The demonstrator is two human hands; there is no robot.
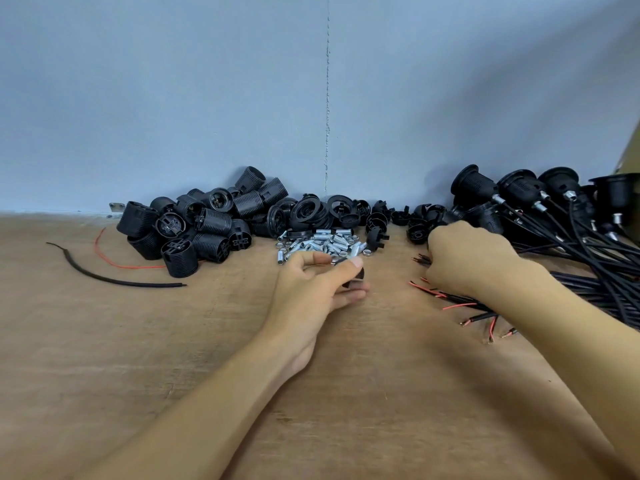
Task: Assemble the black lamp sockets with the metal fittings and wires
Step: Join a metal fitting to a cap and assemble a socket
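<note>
Centre frame, just below the metal fittings (322,245) pile: left hand (317,285) pinches a small black part (358,276) between thumb and fingertips. The part is mostly hidden; it looks like a socket cap, can't confirm.

Right of centre, right hand (467,258) is fisted knuckles-up over the wire ends (420,259). Stripped tips stick out of its left side, so it reads as gripping a wire, though finger contact is hidden.

Key geometry: the wire's long axis runs from the wire bundle (595,292) at the right edge toward frame centre, tips pointing left at the left hand. Hands are near but apart, bare table (388,306) between.

My guess for next is feeding wire into the part: right hand carries the tip leftward, and the part's hole has to face right.

Fittings are nearest the left hand, almost at its fingers. Socket bodies (194,226) are heaped left of centre, finished sockets (519,192) at right.
</note>
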